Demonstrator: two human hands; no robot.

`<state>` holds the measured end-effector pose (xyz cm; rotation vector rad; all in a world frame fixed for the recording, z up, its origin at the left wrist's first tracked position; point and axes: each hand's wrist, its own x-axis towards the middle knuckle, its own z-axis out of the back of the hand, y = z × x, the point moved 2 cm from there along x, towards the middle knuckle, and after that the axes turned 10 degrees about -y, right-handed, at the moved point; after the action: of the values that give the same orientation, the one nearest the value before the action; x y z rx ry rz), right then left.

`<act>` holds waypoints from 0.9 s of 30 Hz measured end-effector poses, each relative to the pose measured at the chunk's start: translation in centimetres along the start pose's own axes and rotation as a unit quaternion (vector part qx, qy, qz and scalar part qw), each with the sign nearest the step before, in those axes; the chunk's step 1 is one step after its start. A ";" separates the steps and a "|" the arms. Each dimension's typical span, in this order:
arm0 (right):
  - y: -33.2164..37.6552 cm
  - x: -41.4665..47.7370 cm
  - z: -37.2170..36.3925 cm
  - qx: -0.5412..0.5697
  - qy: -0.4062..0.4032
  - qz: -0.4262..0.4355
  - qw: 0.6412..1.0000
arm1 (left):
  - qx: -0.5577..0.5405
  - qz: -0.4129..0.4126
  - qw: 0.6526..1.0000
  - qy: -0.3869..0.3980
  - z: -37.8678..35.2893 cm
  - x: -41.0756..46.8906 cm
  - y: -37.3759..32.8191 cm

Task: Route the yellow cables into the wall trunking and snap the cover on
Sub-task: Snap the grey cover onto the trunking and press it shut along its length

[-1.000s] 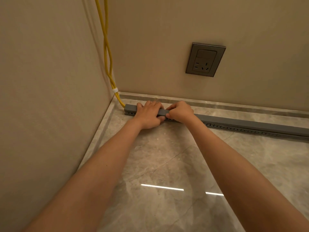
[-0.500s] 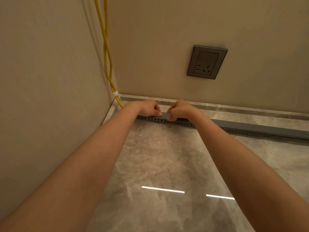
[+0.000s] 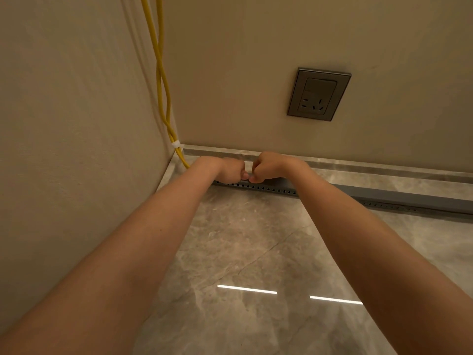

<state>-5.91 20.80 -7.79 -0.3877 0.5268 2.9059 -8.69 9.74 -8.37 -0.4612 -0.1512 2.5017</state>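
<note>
Head view: left hand (image 3: pixel 230 170), right hand (image 3: pixel 266 166) fisted side by side, fingers curled, thumbs pressing cover (image 3: pixel 396 196) onto trunking (image 3: pixel 268 188), seating cables (image 3: pixel 163 80).

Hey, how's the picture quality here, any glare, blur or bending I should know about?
Head view: warm, dim light; two bright glare streaks on the glossy floor. Wide-angle bending tilts the socket and curves the grey trunking. The left hand and right hand are slightly soft, and the yellow cables stay fairly crisp.

glossy marble floor (image 3: pixel 243 239); matt grey plastic trunking (image 3: pixel 409 198).
</note>
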 end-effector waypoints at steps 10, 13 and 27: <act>0.4 -1.5 -0.7 -0.039 -0.070 0.073 0.994 | 0.036 -0.043 0.982 -0.180 -2.5 -1.3 0.6; 0.6 -1.8 -0.6 -0.060 -0.097 0.081 0.990 | 0.019 -0.041 0.985 -0.169 -2.1 -1.5 0.9; 0.4 -2.2 -1.4 0.043 -0.082 0.070 0.993 | 0.062 -0.074 0.969 -0.227 -1.1 -3.2 0.9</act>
<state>-3.61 19.71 -8.36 -0.1026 0.6731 2.9988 -6.32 7.15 -8.62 0.1745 -0.1964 2.4100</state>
